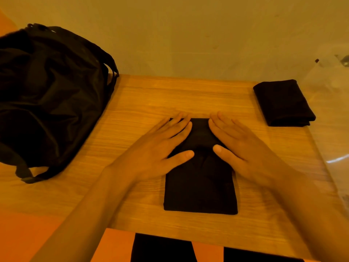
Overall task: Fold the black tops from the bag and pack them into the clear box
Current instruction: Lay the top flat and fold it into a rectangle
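Note:
A black top point(200, 188), folded into a narrow rectangle, lies in the middle of the wooden table point(143, 103). My left hand point(160, 146) lies flat on its far left part with straight fingers. My right hand point(238, 144) lies flat on its far right part the same way. A second black top point(283, 103), folded into a thick bundle, sits at the table's right, inside the clear box point(332, 114), whose walls are barely visible. The black bag point(49, 95) slumps on the left side of the table.
A plain wall rises just behind the table's far edge. Bare wood shows between the bag and the folded top. The near table edge sits above my dark-clad legs and an orange floor point(22, 235).

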Motion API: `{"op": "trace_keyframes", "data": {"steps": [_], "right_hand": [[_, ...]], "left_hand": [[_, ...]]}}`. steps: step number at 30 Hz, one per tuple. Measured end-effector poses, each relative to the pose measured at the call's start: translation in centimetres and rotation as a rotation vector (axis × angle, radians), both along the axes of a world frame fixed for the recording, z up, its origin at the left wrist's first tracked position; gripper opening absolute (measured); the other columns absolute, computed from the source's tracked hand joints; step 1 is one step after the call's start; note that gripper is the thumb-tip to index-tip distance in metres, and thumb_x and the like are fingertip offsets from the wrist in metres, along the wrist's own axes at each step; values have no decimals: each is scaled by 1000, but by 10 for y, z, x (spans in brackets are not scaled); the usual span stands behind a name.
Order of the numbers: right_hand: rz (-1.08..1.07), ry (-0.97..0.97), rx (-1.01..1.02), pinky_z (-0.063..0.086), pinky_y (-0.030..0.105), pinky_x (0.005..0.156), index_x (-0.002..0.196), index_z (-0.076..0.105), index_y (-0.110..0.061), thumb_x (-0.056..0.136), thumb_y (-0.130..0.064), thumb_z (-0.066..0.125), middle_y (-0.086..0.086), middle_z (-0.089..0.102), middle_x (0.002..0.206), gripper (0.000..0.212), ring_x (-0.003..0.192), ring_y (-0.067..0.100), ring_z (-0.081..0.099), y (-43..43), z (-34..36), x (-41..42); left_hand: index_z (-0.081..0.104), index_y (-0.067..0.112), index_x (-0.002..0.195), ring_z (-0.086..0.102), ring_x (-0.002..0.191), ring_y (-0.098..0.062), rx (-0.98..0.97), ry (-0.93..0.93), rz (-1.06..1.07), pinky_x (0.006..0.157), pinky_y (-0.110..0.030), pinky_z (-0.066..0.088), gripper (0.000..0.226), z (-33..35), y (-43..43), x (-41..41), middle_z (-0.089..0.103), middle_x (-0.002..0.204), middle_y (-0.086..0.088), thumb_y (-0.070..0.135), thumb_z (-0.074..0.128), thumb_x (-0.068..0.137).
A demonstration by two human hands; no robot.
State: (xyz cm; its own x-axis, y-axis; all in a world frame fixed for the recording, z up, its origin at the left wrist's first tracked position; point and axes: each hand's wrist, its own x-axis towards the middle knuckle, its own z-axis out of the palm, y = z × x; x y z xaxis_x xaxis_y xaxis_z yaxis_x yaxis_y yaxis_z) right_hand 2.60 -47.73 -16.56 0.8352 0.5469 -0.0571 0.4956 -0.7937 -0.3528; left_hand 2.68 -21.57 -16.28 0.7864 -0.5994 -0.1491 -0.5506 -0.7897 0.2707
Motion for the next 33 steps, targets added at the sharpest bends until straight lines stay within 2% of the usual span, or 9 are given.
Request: {"op": "trace_keyframes", "data": {"steps": [3,6,11,14,19,24,27,30,33], "right_hand": [[-18,-29,95,-3,29,125,158,18,-27,95,-73,1,-8,9,167,80,152,-3,-4,-6,3,-9],[-45,-190,166,11,38,125,156,33,-22,103,-61,12,-4,25,164,69,154,8,11,2,13,-3],[-37,-92,-80,-9,31,125,160,2,-24,95,-64,-6,-6,-4,168,77,152,4,-16,31,11,17],[-54,-54,-159,-14,29,123,158,-8,-25,91,-66,-11,-7,-14,166,77,149,2,-23,27,-3,13],[-95,1,-33,-10,27,124,158,-4,-29,90,-72,-10,-13,-11,166,80,149,-4,-17,4,-4,0],[-132,-83,49,-4,32,126,160,3,-25,98,-66,-3,-9,-4,167,74,152,1,-12,0,7,-5],[-74,-131,-15,-5,33,126,160,1,-22,101,-58,1,-6,-6,167,69,152,4,-15,22,13,-3],[-117,-86,-134,-10,35,125,159,-9,-20,94,-60,-9,-3,-16,166,76,151,8,-22,36,5,0],[-166,-74,-186,-13,35,124,158,-13,-20,89,-63,-14,-2,-18,166,82,151,9,-23,31,-7,-2]], "left_hand": [[6,24,162,-15,153,0,-127,-14,19,126,-29,-7,90,4,11,-8,-5,169,7,78,-2,91],[12,19,162,-6,155,-3,-288,-69,99,127,-29,-3,83,11,8,-6,3,170,4,71,8,98],[-7,20,161,-22,152,-3,-56,-80,56,124,-26,-14,96,10,-13,7,-17,168,4,79,-11,86],[-11,22,161,-28,149,-2,12,-73,32,124,-29,-14,94,-3,-8,6,-22,166,6,78,-17,85],[-3,22,162,-21,151,0,-110,-76,34,127,-32,-6,83,-11,5,5,-13,169,9,71,-8,95],[1,22,162,-15,151,4,-405,-1,245,125,-23,-5,78,7,-1,-3,-10,169,12,65,16,98],[-3,21,163,-19,151,2,-276,-72,241,123,-20,-11,81,13,-18,-11,-14,169,9,66,14,96],[-7,18,162,-25,151,-3,-30,-139,210,125,-29,-12,82,-1,-28,-18,-19,168,3,68,1,97],[-9,21,161,-25,150,-3,-9,-96,233,127,-35,-5,86,-15,-19,-15,-20,167,5,72,-8,93]]}}
